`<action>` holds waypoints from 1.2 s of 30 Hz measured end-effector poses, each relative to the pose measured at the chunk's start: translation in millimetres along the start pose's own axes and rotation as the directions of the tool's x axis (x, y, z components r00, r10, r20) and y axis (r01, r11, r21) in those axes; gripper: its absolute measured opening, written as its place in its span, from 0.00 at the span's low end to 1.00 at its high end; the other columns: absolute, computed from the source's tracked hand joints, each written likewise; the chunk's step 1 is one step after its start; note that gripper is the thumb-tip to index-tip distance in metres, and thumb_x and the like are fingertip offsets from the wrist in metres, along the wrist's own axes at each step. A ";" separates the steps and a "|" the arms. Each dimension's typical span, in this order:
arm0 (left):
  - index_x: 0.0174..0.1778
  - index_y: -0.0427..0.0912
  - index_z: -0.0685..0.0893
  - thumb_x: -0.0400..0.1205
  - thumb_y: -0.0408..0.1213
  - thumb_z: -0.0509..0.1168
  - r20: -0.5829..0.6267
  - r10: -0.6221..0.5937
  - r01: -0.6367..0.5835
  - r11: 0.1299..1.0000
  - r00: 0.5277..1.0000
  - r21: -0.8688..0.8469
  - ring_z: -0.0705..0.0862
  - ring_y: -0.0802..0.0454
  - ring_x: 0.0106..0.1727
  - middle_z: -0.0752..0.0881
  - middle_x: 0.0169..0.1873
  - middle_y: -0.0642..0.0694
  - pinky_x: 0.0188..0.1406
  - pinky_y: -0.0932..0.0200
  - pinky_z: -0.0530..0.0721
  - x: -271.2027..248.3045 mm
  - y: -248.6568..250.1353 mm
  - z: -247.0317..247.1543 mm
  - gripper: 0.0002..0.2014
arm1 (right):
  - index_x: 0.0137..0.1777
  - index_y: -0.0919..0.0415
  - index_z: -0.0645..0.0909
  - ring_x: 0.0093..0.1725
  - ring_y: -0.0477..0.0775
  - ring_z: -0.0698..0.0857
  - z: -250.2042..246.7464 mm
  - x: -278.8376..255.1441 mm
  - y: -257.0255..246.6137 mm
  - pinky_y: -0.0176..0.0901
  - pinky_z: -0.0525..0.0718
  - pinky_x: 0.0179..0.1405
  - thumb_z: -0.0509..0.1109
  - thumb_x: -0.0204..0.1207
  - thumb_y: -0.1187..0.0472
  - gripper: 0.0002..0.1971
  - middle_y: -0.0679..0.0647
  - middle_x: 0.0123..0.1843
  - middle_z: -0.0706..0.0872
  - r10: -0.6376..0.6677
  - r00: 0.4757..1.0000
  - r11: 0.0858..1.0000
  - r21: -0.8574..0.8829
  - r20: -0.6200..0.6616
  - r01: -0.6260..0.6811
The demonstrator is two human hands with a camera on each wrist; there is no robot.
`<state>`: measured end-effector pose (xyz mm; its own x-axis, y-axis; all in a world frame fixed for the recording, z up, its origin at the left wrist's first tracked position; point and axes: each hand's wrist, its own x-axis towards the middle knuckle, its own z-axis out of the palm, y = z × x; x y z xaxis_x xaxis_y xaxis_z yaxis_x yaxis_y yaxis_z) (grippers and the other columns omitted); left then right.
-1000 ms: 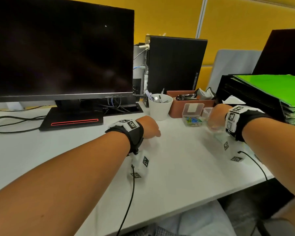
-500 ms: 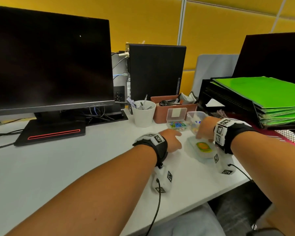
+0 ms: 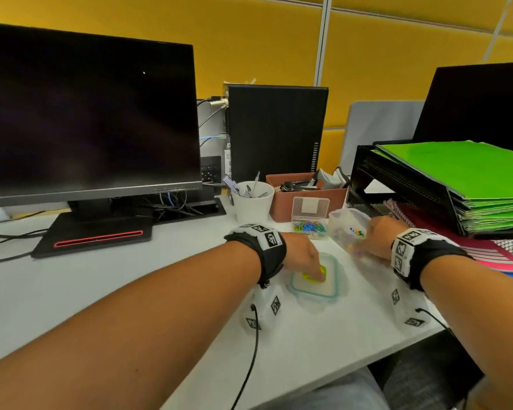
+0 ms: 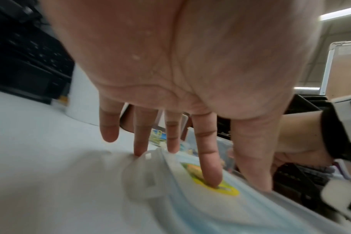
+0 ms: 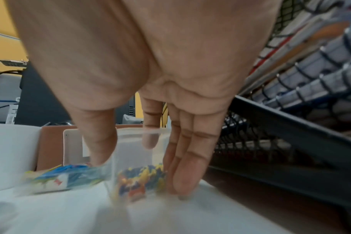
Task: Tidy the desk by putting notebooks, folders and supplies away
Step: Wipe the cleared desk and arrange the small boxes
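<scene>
A clear lid (image 3: 323, 287) with a blue-green rim and a yellow sticker lies flat on the white desk (image 3: 131, 291). My left hand (image 3: 308, 261) rests on it with straight fingers. In the left wrist view the left hand (image 4: 232, 183) has its index fingertip (image 4: 210, 178) pressed on the sticker of the lid (image 4: 210, 209). A clear tub of coloured pins (image 3: 348, 229) stands just right of it, held by my right hand (image 3: 367, 242). In the right wrist view the right hand (image 5: 140, 172) grips the tub (image 5: 134, 147), thumb on one side, fingers on the other.
A clear box of paper clips (image 3: 308, 220) stands behind the lid, with a white pen cup (image 3: 253, 205) and a brown box (image 3: 305, 196) further back. A black tray of green folders (image 3: 456, 179) stands right, over spiral notebooks (image 3: 403, 211). A monitor (image 3: 86, 113) fills the left.
My left hand has moved right and settled on the lid. My right hand has closed round the pin tub, which is blurred with motion.
</scene>
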<state>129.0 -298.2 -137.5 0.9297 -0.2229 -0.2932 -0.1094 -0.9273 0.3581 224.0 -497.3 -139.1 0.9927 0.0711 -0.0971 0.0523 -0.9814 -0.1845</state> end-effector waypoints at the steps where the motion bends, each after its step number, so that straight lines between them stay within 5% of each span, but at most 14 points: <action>1: 0.48 0.49 0.91 0.77 0.57 0.76 -0.008 -0.034 0.034 0.999 0.999 0.030 0.82 0.51 0.51 0.88 0.51 0.50 0.45 0.61 0.79 -6.7 -11.2 -1.9 0.15 | 0.46 0.57 0.85 0.37 0.59 0.91 -1.7 -0.7 1.7 0.49 0.93 0.37 0.85 0.58 0.44 0.23 0.56 0.38 0.91 0.000 1.000 1.000 -0.004 0.012 0.000; 4: 0.39 0.49 0.85 0.74 0.59 0.79 -0.056 -0.133 0.138 0.986 0.989 0.089 0.82 0.50 0.44 0.87 0.45 0.48 0.40 0.59 0.80 -29.7 -45.0 -0.6 0.18 | 0.45 0.61 0.85 0.39 0.61 0.92 -10.2 -8.0 4.1 0.55 0.94 0.43 0.87 0.54 0.43 0.27 0.59 0.40 0.92 0.003 0.996 0.999 -0.041 0.090 0.001; 7: 0.40 0.51 0.87 0.71 0.60 0.80 -0.119 -0.215 0.224 0.973 0.969 0.059 0.86 0.49 0.50 0.87 0.52 0.49 0.50 0.54 0.86 -59.3 -77.7 -1.6 0.18 | 0.47 0.67 0.85 0.36 0.63 0.91 -18.4 -20.3 1.1 0.57 0.93 0.38 0.89 0.61 0.51 0.24 0.64 0.42 0.91 0.008 0.980 0.999 -0.044 0.196 0.001; 9: 0.51 0.55 0.86 0.68 0.60 0.82 -0.136 -0.274 0.280 0.960 0.952 0.026 0.83 0.47 0.58 0.81 0.61 0.51 0.58 0.52 0.85 -80.0 -100.3 -4.2 0.21 | 0.48 0.69 0.84 0.29 0.62 0.87 -21.2 -30.2 -3.5 0.50 0.89 0.30 0.89 0.63 0.56 0.23 0.65 0.38 0.89 0.004 0.962 1.000 -0.018 0.272 0.001; 13: 0.76 0.62 0.73 0.65 0.61 0.84 -0.143 -0.407 0.405 0.913 0.902 -0.046 0.79 0.43 0.67 0.71 0.71 0.50 0.64 0.49 0.82 -122.6 -145.9 -6.7 0.44 | 0.51 0.66 0.82 0.29 0.60 0.87 -17.2 -53.1 -31.6 0.46 0.85 0.30 0.89 0.63 0.54 0.25 0.62 0.40 0.88 -0.062 0.942 0.996 -0.046 0.331 0.082; 17: 0.82 0.55 0.71 0.70 0.53 0.83 -0.164 -0.462 0.428 0.881 0.872 -0.201 0.80 0.48 0.70 0.79 0.74 0.52 0.64 0.56 0.78 -166.7 -185.3 -4.8 0.44 | 0.50 0.62 0.81 0.30 0.57 0.88 -4.9 -73.6 -81.7 0.47 0.88 0.30 0.89 0.60 0.50 0.26 0.61 0.43 0.88 -0.182 0.917 0.976 -0.051 0.356 0.213; 22: 0.87 0.57 0.63 0.66 0.54 0.85 -0.204 -0.582 0.473 0.782 0.787 -0.407 0.77 0.50 0.75 0.71 0.82 0.54 0.66 0.61 0.76 -209.9 -226.1 1.6 0.55 | 0.49 0.60 0.80 0.28 0.54 0.86 11.5 -99.6 -154.6 0.45 0.85 0.29 0.89 0.56 0.45 0.29 0.58 0.40 0.88 -0.326 0.870 0.933 -0.026 0.369 0.360; 26: 0.84 0.57 0.70 0.67 0.52 0.86 -0.243 -0.639 0.436 0.710 0.730 -0.554 0.82 0.51 0.66 0.79 0.73 0.54 0.69 0.55 0.82 -237.5 -247.3 5.5 0.49 | 0.49 0.59 0.81 0.27 0.52 0.85 22.1 -119.7 -206.4 0.43 0.84 0.28 0.87 0.62 0.44 0.26 0.56 0.36 0.90 -0.398 0.840 0.897 -0.035 0.369 0.441; 30: 0.65 0.56 0.87 0.79 0.42 0.77 -0.310 -0.664 0.298 0.638 0.681 -0.710 0.85 0.53 0.42 0.87 0.47 0.51 0.37 0.58 0.88 -261.4 -253.0 -5.2 0.18 | 0.49 0.58 0.81 0.32 0.54 0.85 32.8 -131.6 -241.2 0.43 0.84 0.29 0.86 0.62 0.43 0.26 0.61 0.41 0.92 -0.451 0.812 0.869 -0.027 0.370 0.495; 31: 0.60 0.56 0.89 0.80 0.39 0.75 -0.339 -0.674 0.249 0.618 0.656 -0.746 0.87 0.51 0.44 0.88 0.47 0.49 0.38 0.57 0.89 -267.2 -255.9 -8.0 0.13 | 0.49 0.57 0.80 0.33 0.55 0.86 35.1 -134.4 -248.0 0.43 0.86 0.30 0.85 0.63 0.42 0.25 0.61 0.42 0.93 -0.463 0.808 0.860 -0.035 0.364 0.509; 33: 0.54 0.55 0.91 0.79 0.35 0.74 -0.339 -0.705 0.141 0.528 0.623 -0.838 0.90 0.44 0.53 0.91 0.52 0.45 0.55 0.44 0.92 -277.6 -264.8 -9.8 0.11 | 0.50 0.55 0.80 0.35 0.57 0.89 40.0 -140.7 -258.8 0.44 0.88 0.32 0.83 0.65 0.42 0.23 0.61 0.42 0.93 -0.490 0.797 0.839 -0.057 0.353 0.542; 36: 0.65 0.51 0.88 0.81 0.30 0.73 -0.314 -0.748 -0.057 0.348 0.585 -0.936 0.89 0.40 0.53 0.91 0.56 0.37 0.59 0.38 0.90 -295.0 -275.6 -8.9 0.18 | 0.51 0.53 0.78 0.34 0.54 0.87 44.9 -153.0 -270.8 0.43 0.90 0.35 0.80 0.71 0.42 0.20 0.55 0.40 0.91 -0.543 0.770 0.800 -0.070 0.335 0.595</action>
<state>-111.9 25.8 -141.9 0.7363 0.6572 -0.1612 0.2380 -0.0286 0.9708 53.1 -234.4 -118.1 0.6995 0.6476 -0.3021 0.6404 -0.7557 -0.1371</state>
